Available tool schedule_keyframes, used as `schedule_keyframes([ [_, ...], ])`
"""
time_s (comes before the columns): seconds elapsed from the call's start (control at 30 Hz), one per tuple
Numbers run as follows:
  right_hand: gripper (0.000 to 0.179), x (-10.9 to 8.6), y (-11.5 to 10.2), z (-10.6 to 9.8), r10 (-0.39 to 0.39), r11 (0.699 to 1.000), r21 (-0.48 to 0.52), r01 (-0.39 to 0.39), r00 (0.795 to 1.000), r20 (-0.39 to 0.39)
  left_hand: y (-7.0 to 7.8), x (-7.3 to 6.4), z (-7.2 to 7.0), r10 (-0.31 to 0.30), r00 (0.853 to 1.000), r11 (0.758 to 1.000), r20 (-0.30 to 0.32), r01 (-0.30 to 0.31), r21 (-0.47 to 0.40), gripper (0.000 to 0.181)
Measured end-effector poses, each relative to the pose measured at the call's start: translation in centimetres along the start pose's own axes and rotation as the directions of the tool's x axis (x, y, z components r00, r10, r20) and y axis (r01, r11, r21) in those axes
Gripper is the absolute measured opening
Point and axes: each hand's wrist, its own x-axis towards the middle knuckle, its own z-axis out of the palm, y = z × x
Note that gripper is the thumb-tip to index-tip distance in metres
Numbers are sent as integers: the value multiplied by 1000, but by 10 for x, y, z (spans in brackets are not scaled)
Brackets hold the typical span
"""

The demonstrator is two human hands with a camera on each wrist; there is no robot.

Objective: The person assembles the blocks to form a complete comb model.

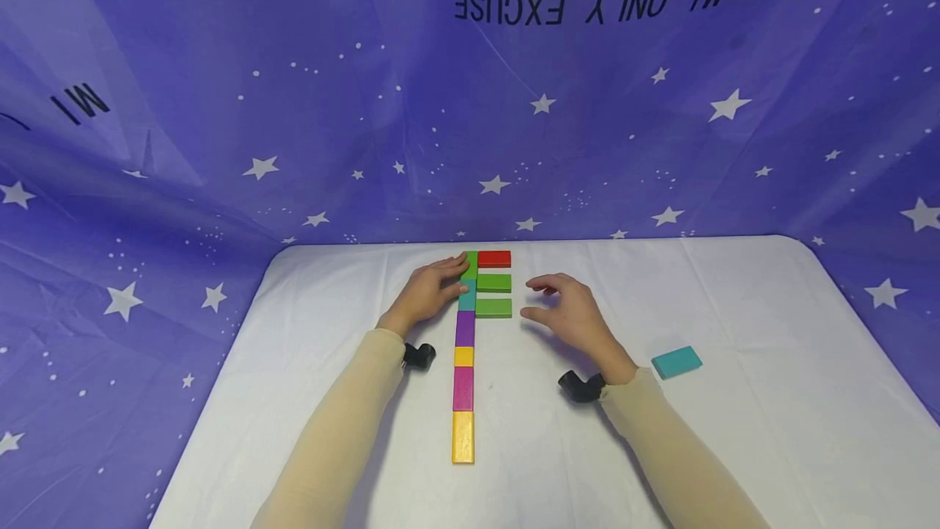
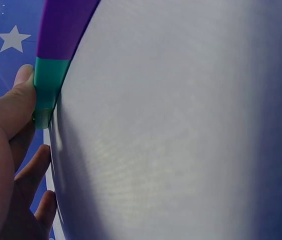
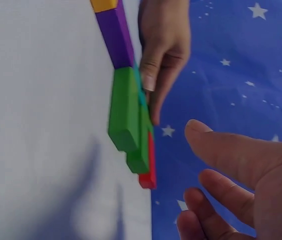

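A column of coloured blocks runs down the white table. From the far end come a green block point(image 1: 472, 267), a teal block point(image 1: 467, 300), a purple block point(image 1: 465, 329), a small yellow block point(image 1: 463, 357), a magenta block point(image 1: 463, 388) and a yellow block point(image 1: 463, 437). Off the column's right side jut a red block point(image 1: 494, 259), a middle green block point(image 1: 494, 283) and a nearer green block point(image 1: 494, 308). My left hand point(image 1: 427, 291) rests against the column's far end, fingertips at the green block, thumb on the teal one. Just right of the jutting blocks, my right hand point(image 1: 576, 313) hovers holding nothing, thumb and fingers apart.
A loose teal block point(image 1: 677, 362) lies on the white tablecloth point(image 1: 308, 366) to the right of my right forearm. Behind the table's far edge hangs a purple backdrop point(image 1: 396, 121) with stars. Black wrist mounts point(image 1: 582, 387) sit on both wrists.
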Motion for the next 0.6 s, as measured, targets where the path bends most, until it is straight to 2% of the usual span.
schedule_keyframes([
  [0.23,45,-16,7,-29,-45,999,14,46,999,-27,2,1,2,4,1000,1000,4,-4,-5,53],
  [0.6,44,-40,29,-62,-22,1000,-11,21,999,-30,2,0,0,-14,1000,1000,14,14,-6,52],
])
